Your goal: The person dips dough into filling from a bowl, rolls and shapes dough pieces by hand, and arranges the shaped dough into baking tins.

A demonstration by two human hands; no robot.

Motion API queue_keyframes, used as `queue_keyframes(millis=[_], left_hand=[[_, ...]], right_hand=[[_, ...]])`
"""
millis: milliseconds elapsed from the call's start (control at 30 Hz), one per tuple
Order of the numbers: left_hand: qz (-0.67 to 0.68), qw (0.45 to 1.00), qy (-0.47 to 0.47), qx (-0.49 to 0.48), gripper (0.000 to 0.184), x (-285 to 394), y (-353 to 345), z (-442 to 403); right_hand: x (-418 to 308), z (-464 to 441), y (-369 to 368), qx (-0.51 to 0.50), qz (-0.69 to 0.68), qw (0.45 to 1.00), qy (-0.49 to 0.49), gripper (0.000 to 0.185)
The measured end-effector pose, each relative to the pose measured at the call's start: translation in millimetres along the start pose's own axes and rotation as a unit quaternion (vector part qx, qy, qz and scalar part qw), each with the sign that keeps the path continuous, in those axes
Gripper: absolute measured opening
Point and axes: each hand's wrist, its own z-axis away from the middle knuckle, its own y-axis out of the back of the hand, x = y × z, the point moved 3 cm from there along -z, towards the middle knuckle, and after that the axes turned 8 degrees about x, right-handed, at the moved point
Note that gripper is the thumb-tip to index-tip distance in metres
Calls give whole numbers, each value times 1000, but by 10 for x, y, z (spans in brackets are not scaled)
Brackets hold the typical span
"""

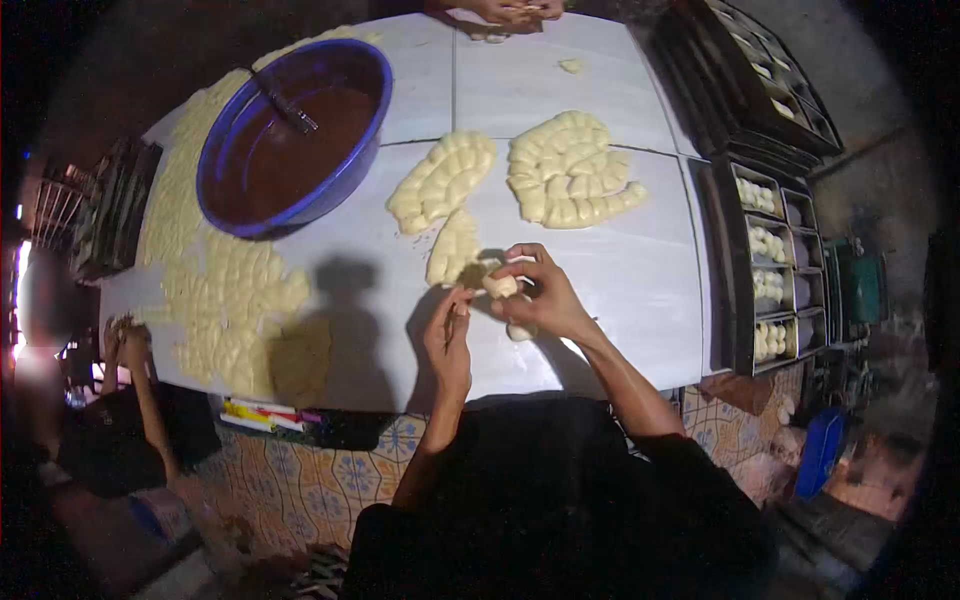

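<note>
Near the front middle of the white table [620, 320], my right hand [545, 295] is closed round a small pale dough piece [501, 286]. My left hand [449, 335] is just left of it, fingers raised and close together; whether they pinch anything is too small to tell. Another dough piece [520, 331] lies on the table under my right hand. Beyond my hands are a short dough group [455, 245], a longer dough group [443, 182] and a curled dough group [570, 175], each made of pieces set side by side.
A blue basin [372, 150] of brown filling with a whisk stands at the back left. Many dough pieces [235, 310] cover the left side. Black trays [740, 270] stand at right. Co-workers' hands are at the far edge [510, 12] and left edge [125, 345].
</note>
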Motion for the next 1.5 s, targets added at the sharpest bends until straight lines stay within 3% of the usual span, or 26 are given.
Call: queue_keyframes(millis=[100, 133, 233, 333, 400, 433, 467, 533, 567, 600, 667, 700, 733, 767, 800, 833, 933, 1000, 1033, 1133, 1167, 1267, 1333, 1400, 1433, 1500], left_hand=[[10, 996, 36, -77, 38, 95, -37, 143], [20, 996, -36, -77, 32, 106, -94, 145], [33, 999, -25, 6, 22, 196, -203, 228], [43, 999, -1, -1, 18, 195, -257, 245], [2, 998, 31, -48, 15, 203, -214, 258], [259, 948, 174, -55, 20, 144, -224, 270], [493, 814, 300, -58, 24, 134, -259, 285], [518, 787, 327, -77, 38, 261, -303, 295], [583, 733, 314, -154, 59, 259, -296, 268], [638, 669, 350, -153, 85, 232, -288, 234], [566, 716, 277, -302, 113, 728, -419, -57], [507, 757, 241, -334, 138, 661, -387, -290], [599, 706, 187, -328, 135, 700, -336, -646], [368, 896, 120, -219, 122, 1031, -287, -1034], [187, 974, 29, -129, 100, 1108, -145, -1540], [28, 998, -28, -53, 92, 1251, 13, -2025], [-399, 909, -87, 81, 91, 1324, 454, -3272], [-477, 877, -34, -36, 92, 1164, 458, -3392], [-495, 862, 23, -106, 93, 1096, 442, -3407], [-444, 888, 91, -81, 93, 1109, 388, -3240], [-485, 874, -24, 32, 92, 1147, 348, -3184], [-280, 954, -43, 99, 83, 1343, 31, -2251], [-35, 989, 125, -64, 65, 875, -103, -1675], [189, 931, 279, -143, 59, 757, -394, -967], [172, 951, 242, -85, 57, 639, -381, -800], [150, 959, 240, 10, 50, 527, -349, -563]], right_hand=[[-394, 217, -84, -26, -27, 999, -18, 25], [-383, 266, -133, 5, -54, 998, -22, 23], [-283, 287, -140, 28, -6, 999, -33, 19], [-173, 107, -15, 42, -81, 987, -131, 39], [-461, 139, -146, -51, -37, 998, 17, 48], [-477, 172, -235, -103, 12, 988, 113, 55], [-446, 206, -306, -120, -55, 986, 100, 51], [-395, 155, -284, -119, 14, 985, 121, 54], [-301, 172, -303, -162, -125, 979, -23, 70], [-77, 212, -249, -173, -163, 968, -80, 76], [249, 141, -182, -193, -198, 945, -174, 96], [249, 79, -202, -199, -196, 936, -216, 110], [123, -13, -215, -180, -225, 941, -177, 111], [22, -62, -220, -160, -256, 944, -136, 113], [-37, -93, -212, -138, -288, 943, -97, 114], [-36, -133, -189, -121, -285, 945, -108, 107], [-220, -162, -247, -90, -246, 959, -106, 101], [26, -188, -220, -110, -236, 958, -118, 88], [106, -203, -234, -106, -255, 954, -116, 86], [199, -261, -258, -79, -298, 943, -126, 82], [221, -257, -277, -64, -309, 939, -135, 81], [195, -303, -294, -1, -282, 947, -154, 70], [157, -331, -360, 21, -405, 883, -234, 51], [253, -307, -412, 8, -508, 809, -297, 40], [151, -262, -297, 21, -318, 881, -351, 29], [-1, -157, -283, 105, -260, 926, -253, 26]])
